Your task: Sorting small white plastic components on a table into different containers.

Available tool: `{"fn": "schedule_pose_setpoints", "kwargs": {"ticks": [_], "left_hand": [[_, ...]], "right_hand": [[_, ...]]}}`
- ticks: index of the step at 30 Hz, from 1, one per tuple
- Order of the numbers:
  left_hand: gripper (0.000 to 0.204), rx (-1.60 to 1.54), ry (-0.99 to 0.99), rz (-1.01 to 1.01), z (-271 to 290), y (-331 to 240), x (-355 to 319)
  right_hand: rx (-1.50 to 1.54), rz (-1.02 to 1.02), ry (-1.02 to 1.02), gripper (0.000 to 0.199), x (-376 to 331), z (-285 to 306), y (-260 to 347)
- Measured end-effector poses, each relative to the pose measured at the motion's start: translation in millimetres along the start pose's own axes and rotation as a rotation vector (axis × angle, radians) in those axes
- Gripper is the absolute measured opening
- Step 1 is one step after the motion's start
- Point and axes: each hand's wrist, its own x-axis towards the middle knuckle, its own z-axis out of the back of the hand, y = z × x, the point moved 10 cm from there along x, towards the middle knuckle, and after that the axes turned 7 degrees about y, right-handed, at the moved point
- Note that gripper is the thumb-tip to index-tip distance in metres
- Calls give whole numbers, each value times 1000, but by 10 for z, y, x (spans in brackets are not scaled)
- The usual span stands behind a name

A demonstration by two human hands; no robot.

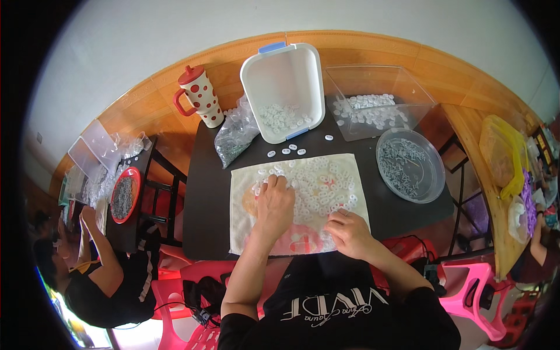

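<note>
A white cloth (300, 198) lies on a dark counter (210, 198), strewn with small white rings (318, 181). The left hand (274, 201) rests palm down on the rings, fingers spread open. The right hand (348, 232) curls at the cloth's near edge; whether it pinches a ring cannot be told. Beyond the cloth stand a white tub (286, 87), a clear box (379, 99) and a clear plastic bag (236, 137) of small pieces, too small to identify. Right of the cloth sits a round clear dish (410, 165). A yellow bag (501, 151) is partly cut off.
</note>
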Motion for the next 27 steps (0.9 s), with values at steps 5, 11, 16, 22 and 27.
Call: {"fn": "schedule_pose_setpoints", "kwargs": {"ticks": [5,11,16,22,27], "left_hand": [[10,-80,-95,-9,90,52,-17],[6,-1150,-14,452,-131,458,-136],[5,-1849,-68,382,-364,248,-256],[12,-1851,-76,355,-587,107,-382],[19,-1803,-141,348,-472,-18,-423]], "right_hand": [[67,-3,-39,18,-7,19,-21],[372,-103,-196,16,-37,161,-231],[687,-180,-285,13,113,235,-333],[830,-178,-350,13,284,211,-288],[866,-228,-340,15,279,34,-327]]}}
